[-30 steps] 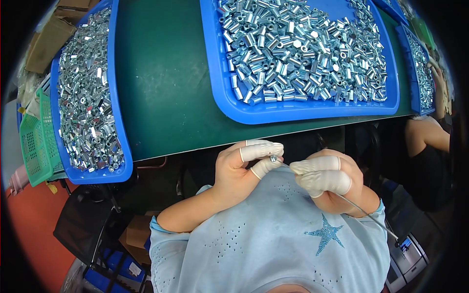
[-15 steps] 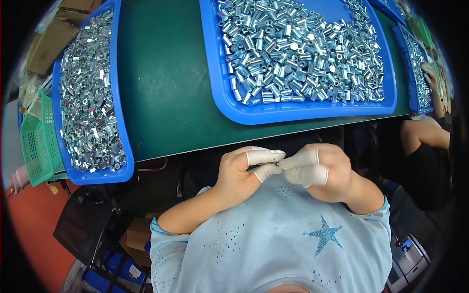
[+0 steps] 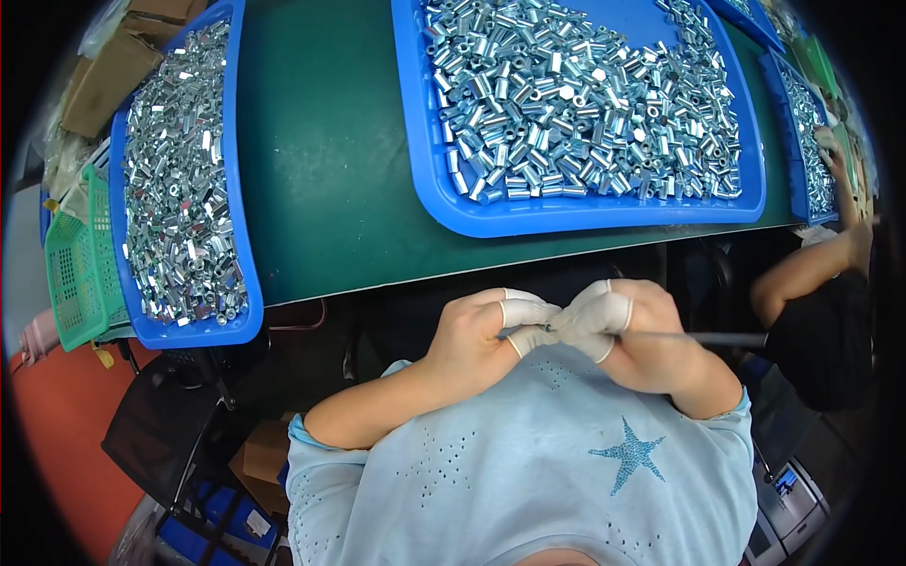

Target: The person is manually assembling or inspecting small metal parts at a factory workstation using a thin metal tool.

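Note:
My left hand and my right hand meet in front of my chest, finger cots on the thumbs and fingers. Between the left thumb and fingertips a small dark metal piece barely shows; its shape is mostly hidden. The right fingers are closed together right against it. A thin grey rod, blurred, runs across the right hand and sticks out to the right. Beyond my hands, a large blue tray on the table is filled with short silvery metal sleeves, some with hexagonal sides.
A second blue tray of small metal parts stands at the left, beside a green basket. The green tabletop lies between both trays. At the far right, another person's hand reaches over a blue tray.
Both hands have shifted slightly right, still together. The grey rod now shows across the right hand; before, it was not visible. The other person's arm has moved.

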A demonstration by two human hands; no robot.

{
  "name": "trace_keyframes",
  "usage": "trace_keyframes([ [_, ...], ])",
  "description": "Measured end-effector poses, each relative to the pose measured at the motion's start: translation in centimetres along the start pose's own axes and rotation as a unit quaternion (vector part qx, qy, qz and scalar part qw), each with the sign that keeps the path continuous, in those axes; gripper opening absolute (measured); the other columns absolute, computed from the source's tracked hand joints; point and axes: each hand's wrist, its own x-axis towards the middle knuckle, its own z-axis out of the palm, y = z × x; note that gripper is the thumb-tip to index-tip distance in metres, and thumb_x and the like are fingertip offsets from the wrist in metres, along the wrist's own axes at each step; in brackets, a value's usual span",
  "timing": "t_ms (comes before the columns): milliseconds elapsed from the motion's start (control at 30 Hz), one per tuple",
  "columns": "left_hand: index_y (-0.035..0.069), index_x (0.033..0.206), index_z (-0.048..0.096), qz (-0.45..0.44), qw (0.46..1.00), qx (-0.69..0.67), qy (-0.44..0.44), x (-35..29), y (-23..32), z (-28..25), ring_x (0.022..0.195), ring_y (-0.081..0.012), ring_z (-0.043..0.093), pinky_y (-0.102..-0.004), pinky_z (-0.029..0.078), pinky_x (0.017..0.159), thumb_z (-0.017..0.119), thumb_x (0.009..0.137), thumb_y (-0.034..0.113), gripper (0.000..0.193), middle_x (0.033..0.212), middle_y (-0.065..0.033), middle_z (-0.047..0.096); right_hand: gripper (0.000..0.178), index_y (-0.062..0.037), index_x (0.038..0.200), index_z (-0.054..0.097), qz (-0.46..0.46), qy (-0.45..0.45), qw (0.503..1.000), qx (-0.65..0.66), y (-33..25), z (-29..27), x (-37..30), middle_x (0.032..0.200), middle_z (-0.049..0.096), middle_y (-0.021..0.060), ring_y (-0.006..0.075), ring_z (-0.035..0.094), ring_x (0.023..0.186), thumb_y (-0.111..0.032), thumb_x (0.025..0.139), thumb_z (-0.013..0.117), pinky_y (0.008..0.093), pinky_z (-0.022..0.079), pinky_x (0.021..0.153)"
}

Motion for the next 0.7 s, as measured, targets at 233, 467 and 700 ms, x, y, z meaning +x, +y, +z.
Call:
trace_keyframes([
  [233, -0.001, 0.091, 0.063, -0.029, 0.988, -0.120, 0.091, -0.3, -1.2, 0.4, 0.081, -0.0187, 0.064, -0.0278, 0.053, 0.069, 0.065, 0.076, -0.004, 0.016, 0.093, -0.0131, 0.063, 0.022, 0.0009, 0.095, 0.061, 0.149, 0.051, 0.985, 0.071, -3.6, -4.4, 0.5, 0.075, 0.062, 0.0092, 0.0196, 0.058, 0.058, 0.002, 0.073, 0.065, 0.0262, 0.046, 0.052],
  [467, -0.001, 0.097, 0.060, -0.025, 0.951, -0.267, 0.154, -0.4, -1.2, 0.5, 0.085, -0.0214, 0.063, -0.0325, 0.055, 0.076, 0.062, 0.077, -0.008, 0.022, 0.095, -0.0136, 0.062, 0.023, 0.0069, 0.097, 0.061, 0.072, -0.191, 0.972, 0.118, -3.7, -6.9, -0.1, 0.069, 0.061, 0.0105, 0.0170, 0.057, 0.054, 0.001, 0.075, 0.063, 0.0239, 0.044, 0.047],
  [700, -0.001, 0.098, 0.060, -0.023, 0.953, -0.258, 0.158, -0.5, -1.1, 0.6, 0.084, -0.0213, 0.063, -0.0325, 0.054, 0.076, 0.062, 0.076, -0.009, 0.023, 0.095, -0.0135, 0.062, 0.010, 0.0020, 0.085, 0.064, -0.064, -0.045, 0.985, 0.155, -3.9, -6.0, -0.9, 0.077, 0.065, 0.0114, 0.0200, 0.062, 0.059, -0.006, 0.083, 0.059, 0.0286, 0.052, 0.056],
])
